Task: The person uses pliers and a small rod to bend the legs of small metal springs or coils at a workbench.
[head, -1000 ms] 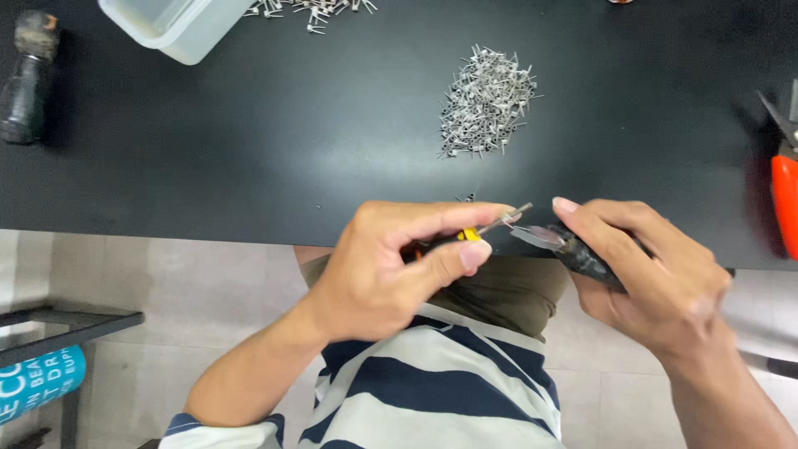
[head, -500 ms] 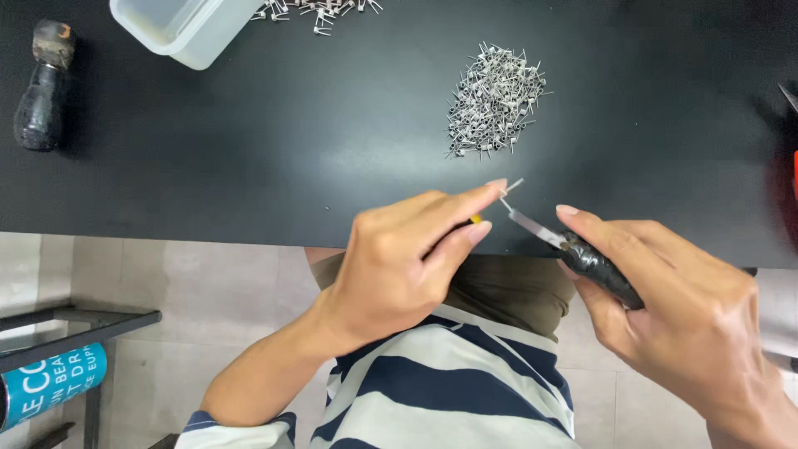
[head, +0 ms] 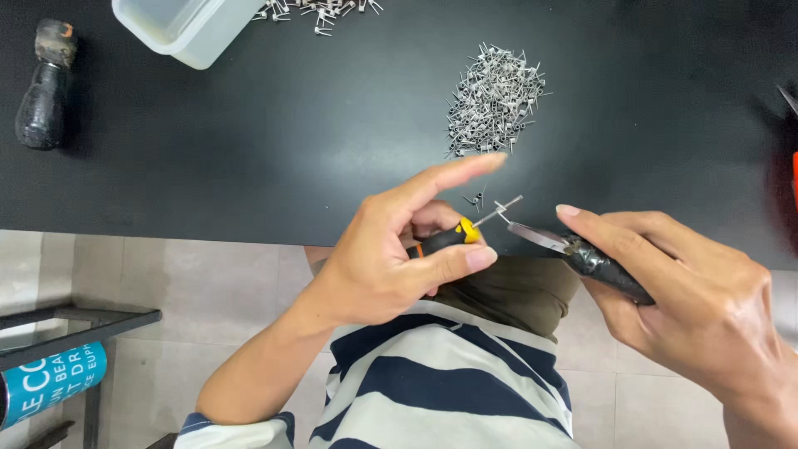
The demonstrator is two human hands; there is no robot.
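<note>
Now drawn slightly apart compared with half a second ago, with the left forefinger lifted straight instead of bent down toward the tool tips. Left hand [head: 391, 254] curled around a small screwdriver [head: 453, 235] with black, orange and yellow handle, thumb pressed along it, thin shaft with a tiny wire coil [head: 501, 208] at its tip aimed toward the right hand. Right hand [head: 698, 295] closed on dark-handled pliers [head: 573, 249], forefinger laid along the top, metal nose just beside the coil; contact impossible to tell. Straight beyond the fingertips, a heap of metal coils [head: 495, 96] on the black table [head: 249, 158]. Table edge directly beneath both hands, bare black surface stretching beyond the left knuckles. Far beyond the left hand, a translucent plastic tub [head: 187, 29] and a dark bottle [head: 46, 87].
</note>
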